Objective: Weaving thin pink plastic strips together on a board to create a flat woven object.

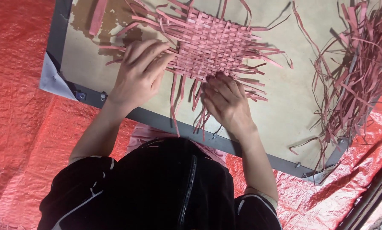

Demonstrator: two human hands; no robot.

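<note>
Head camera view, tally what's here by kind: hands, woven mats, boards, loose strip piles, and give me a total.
Hands: 2, left hand and right hand
Woven mat, pink: 1
Board, tan with a grey frame: 1
Loose pile of strips, pink: 1
Total: 5

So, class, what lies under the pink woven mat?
The woven mat rests on a beige board with a grey frame. The left hand and right hand cover its near edge, hiding that part.
</note>
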